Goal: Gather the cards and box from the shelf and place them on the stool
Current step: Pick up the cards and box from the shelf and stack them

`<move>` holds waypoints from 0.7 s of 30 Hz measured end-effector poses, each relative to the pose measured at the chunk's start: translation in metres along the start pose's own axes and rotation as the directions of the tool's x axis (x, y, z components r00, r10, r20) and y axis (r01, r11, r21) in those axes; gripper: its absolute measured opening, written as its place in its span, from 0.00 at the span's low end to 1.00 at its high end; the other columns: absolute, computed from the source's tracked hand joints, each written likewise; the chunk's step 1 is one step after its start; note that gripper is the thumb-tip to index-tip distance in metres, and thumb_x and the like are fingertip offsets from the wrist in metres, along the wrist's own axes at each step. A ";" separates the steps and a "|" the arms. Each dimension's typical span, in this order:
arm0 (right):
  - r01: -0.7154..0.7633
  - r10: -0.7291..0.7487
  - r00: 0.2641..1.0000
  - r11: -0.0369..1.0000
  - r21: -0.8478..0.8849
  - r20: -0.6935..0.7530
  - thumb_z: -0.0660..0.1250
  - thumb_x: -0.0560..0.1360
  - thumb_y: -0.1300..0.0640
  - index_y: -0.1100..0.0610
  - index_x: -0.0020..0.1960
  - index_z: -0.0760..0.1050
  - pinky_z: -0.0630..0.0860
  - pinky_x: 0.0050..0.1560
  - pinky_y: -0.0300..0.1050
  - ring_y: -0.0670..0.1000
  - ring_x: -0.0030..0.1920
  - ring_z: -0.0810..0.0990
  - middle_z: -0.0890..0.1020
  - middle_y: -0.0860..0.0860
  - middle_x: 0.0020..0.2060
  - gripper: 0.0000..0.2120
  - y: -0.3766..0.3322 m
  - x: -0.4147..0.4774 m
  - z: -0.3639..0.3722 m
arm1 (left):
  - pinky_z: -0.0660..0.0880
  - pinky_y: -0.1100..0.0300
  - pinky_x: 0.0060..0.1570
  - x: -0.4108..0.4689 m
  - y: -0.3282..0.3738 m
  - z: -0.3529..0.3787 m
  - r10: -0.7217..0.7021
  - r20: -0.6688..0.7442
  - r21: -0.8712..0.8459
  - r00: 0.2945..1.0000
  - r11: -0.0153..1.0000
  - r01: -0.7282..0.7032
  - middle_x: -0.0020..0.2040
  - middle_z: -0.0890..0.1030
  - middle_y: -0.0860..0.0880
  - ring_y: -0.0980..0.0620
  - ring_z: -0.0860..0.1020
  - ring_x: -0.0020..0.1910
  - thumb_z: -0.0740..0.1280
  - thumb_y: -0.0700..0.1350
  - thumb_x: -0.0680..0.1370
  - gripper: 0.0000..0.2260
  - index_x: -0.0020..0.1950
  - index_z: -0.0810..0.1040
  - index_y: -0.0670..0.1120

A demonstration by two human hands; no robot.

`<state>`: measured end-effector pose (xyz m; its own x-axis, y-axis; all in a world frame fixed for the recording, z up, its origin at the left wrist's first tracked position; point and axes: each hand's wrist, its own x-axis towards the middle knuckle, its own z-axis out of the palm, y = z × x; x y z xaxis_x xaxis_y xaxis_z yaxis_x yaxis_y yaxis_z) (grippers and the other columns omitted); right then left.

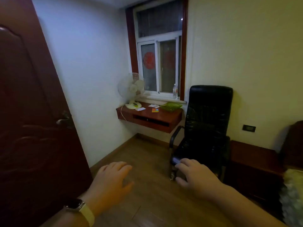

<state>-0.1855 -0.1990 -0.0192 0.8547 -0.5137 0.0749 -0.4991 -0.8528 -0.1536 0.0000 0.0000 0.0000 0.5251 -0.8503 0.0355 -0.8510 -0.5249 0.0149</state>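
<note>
Reaching forward at the bottom of the view, the left hand (113,177) and the right hand (195,173) both hang palm-down over the wood floor (147,161), fingers loosely spread and released, grasping nothing. A watch (76,205) on a pale strap sits on the left wrist. By my reading the task is only at its approach step: nothing has been gathered yet.

To the left a dark door (32,112) stands close, its edge and handle jutting toward the path. To the right the black office chair (206,125) stands with its armrest toward the open floor, and beyond it a low dark cabinet (250,158) lines the wall. Between door and chair the floor lies bare, a clear lane straight ahead.

At the far end the wall-mounted shelf (147,118) sits under the window (159,63). The white cards (141,109) lie near its front edge just beside the base of the fan (132,90), with another white piece (153,105) further back; the small orange box (155,110) lies near the middle of the shelf, close to a green dish (171,106) at the right corner. A bottle (175,91) stands on the sill above.

The next move calls for walking down that lane and keeping clear of the chair's armrest, then picking the flat cards up off the shelf at its front edge. No stool shows in this view
</note>
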 end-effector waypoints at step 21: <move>-0.058 0.059 0.998 0.998 -0.006 0.024 0.57 0.78 0.39 0.44 0.73 0.62 0.63 0.70 0.48 0.48 0.72 0.61 0.64 0.46 0.73 0.25 -0.044 0.316 0.012 | 0.53 0.53 0.76 0.277 -0.188 0.018 0.077 0.003 -0.127 0.997 0.989 -0.076 0.79 0.59 0.55 0.55 0.57 0.78 0.55 0.60 0.81 0.25 0.77 0.58 0.57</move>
<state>0.1086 -0.3225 -0.0009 0.8272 -0.5604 0.0418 -0.5492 -0.8219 -0.1513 0.3056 -0.1372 -0.0107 0.4577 -0.8885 0.0340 -0.8825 -0.4493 0.1389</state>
